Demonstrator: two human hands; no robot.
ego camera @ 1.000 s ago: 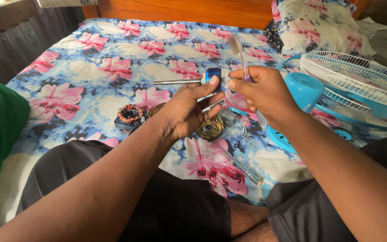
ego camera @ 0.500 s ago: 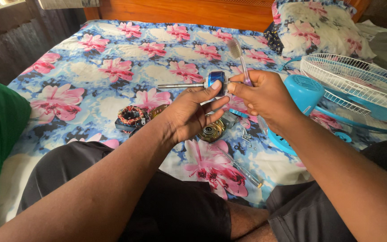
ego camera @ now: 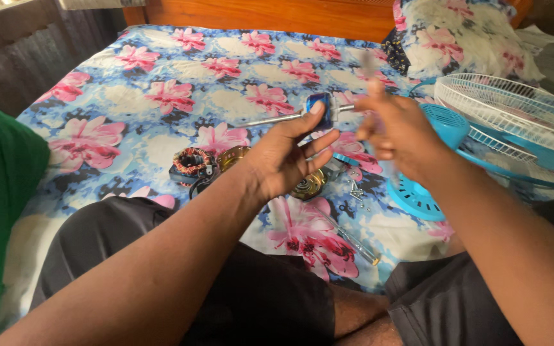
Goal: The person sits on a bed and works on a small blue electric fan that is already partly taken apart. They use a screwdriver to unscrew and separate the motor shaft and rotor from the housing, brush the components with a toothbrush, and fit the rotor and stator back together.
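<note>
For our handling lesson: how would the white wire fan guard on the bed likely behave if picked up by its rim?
The fan guard is thin open wire, so probably light for its size. Its wide, shallow dish shape may flex and feel unwieldy. It lies flat, so it is unlikely to roll.

Both forearms reach forward, the left hand (ego camera: 290, 157) palm-up with fingers (ego camera: 318, 142) loosely curled, the right hand (ego camera: 395, 131) blurred.

One head-worn view, angled down and forward.
I look from close above my lap across the blue, pink-flowered bedsheet (ego camera: 161, 96) toward the wooden headboard (ego camera: 258, 13).
</note>
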